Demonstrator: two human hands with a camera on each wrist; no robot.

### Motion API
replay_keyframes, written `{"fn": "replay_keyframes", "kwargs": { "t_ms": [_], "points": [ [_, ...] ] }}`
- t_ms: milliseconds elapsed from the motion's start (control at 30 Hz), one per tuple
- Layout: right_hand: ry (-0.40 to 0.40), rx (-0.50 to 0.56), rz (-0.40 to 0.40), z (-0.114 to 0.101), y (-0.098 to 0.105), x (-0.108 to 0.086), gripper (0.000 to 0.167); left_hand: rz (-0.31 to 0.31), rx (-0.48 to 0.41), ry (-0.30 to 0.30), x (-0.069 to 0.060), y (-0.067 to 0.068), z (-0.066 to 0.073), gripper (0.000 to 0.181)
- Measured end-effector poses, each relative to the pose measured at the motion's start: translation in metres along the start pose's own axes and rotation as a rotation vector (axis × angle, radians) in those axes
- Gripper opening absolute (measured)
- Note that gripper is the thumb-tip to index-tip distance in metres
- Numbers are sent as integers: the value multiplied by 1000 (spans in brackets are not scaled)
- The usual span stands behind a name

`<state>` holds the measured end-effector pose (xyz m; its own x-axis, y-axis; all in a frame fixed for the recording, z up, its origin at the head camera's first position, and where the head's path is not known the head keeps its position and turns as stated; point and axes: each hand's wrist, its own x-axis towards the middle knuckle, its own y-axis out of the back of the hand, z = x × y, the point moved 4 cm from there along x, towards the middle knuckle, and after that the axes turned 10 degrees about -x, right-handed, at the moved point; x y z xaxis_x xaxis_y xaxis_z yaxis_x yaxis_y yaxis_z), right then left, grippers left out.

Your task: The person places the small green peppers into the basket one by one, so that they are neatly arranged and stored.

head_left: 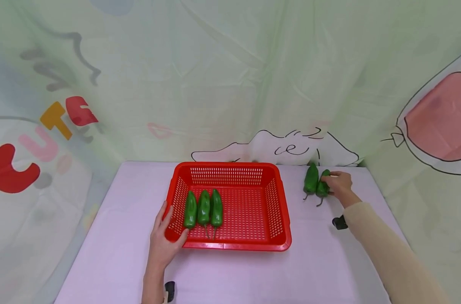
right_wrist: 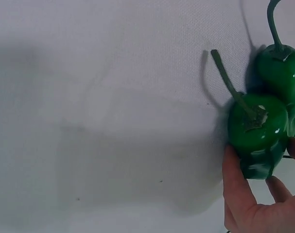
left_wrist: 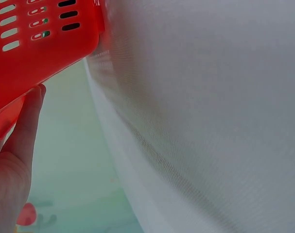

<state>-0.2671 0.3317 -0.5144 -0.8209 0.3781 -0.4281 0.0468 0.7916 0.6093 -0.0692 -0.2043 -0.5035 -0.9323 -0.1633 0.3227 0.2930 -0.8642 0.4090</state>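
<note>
While the left hand [head_left: 164, 245] rested straight, spread fingers on the perforated red plastic basket [head_left: 238, 246] at lower centre, the right hand [head_left: 339, 183] pinched a glossy, tapering green pepper [head_left: 322, 191] at centre right, beside another pepper [head_left: 311, 180]; three peppers [head_left: 204, 207] lay inside the basket.

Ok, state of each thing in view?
Red basket: upright, partly filled
Three peppers inside: whole, lying side by side
Right loose pepper: pinched; can't tell if lifted
Left loose pepper: whole, unheld, outside the basket
Left hand: spread, touching basket
Right hand: pinching the right loose pepper
Backdrop: hanging, creased
</note>
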Motion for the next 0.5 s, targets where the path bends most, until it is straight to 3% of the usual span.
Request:
{"fn": "replay_keyframes", "kwargs": {
  "t_ms": [500],
  "points": [
    [-23, 167, -20, 9, 11, -6, 64, -8, 1, 25, -1, 0, 1, 83]
  ]
}}
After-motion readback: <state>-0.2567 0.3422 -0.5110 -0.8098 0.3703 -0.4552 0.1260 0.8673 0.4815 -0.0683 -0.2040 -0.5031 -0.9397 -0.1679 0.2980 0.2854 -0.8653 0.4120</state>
